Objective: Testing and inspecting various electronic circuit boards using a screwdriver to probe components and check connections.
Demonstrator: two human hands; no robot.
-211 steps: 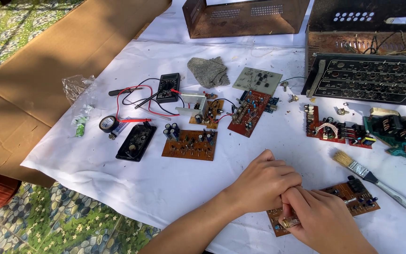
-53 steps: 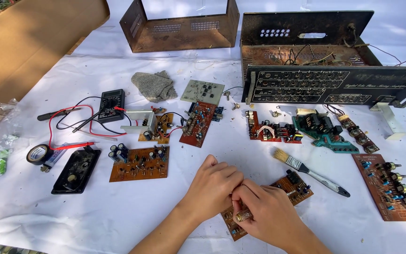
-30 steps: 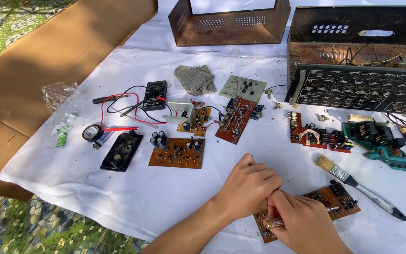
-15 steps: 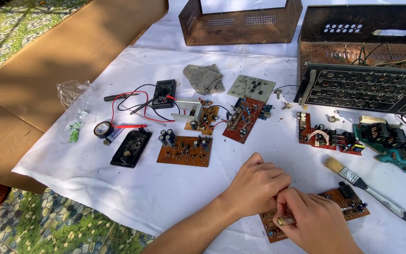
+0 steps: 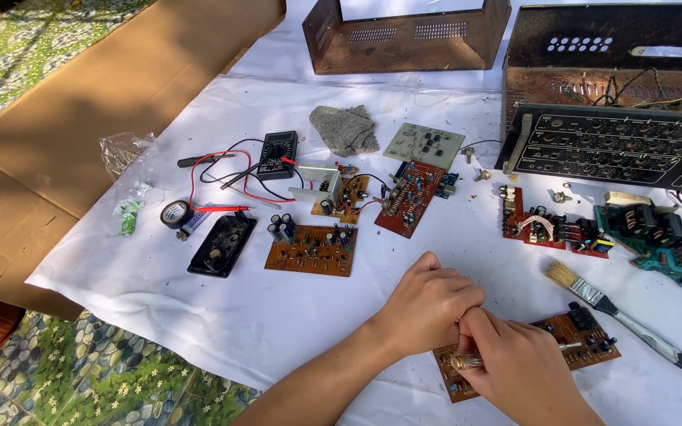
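Lying flat at the near right of the white sheet point(image 5: 199, 315), the brown circuit board point(image 5: 586, 335) under your hands is the item in work; its left end is covered by your fingers and only its right portion, carrying dark components, shows clearly. Your right hand point(image 5: 526, 375) is closed around a small metal-tipped tool point(image 5: 467, 362), its end pointing left over the board's near corner. Your left hand point(image 5: 429, 304) is curled with its fingers pressed against the right hand's knuckles, so both hands sit together on the board; whether the left hand grips anything of its own cannot be told. Just to the right of the board lies a paintbrush point(image 5: 617, 314), bristles toward the far left, handle running toward the near right edge. Beyond it sit a red circuit board point(image 5: 550, 229) and a green transformer assembly point(image 5: 661, 241). Farther left, well apart from your hands, a second brown board with capacitors point(image 5: 311, 248) lies beside a black plastic cover point(image 5: 222, 244), a roll of black tape point(image 5: 175, 213) and a black multimeter point(image 5: 278, 154) with red and black leads. A grey cloth point(image 5: 345, 128) and a pale green board point(image 5: 424, 144) lie toward the far side. At the far right stands an opened amplifier chassis point(image 5: 617, 142), its black front panel tipped toward you, with a rusty metal cover point(image 5: 404, 35) to its left. Brown cardboard point(image 5: 80, 134) underlies the sheet on the left.
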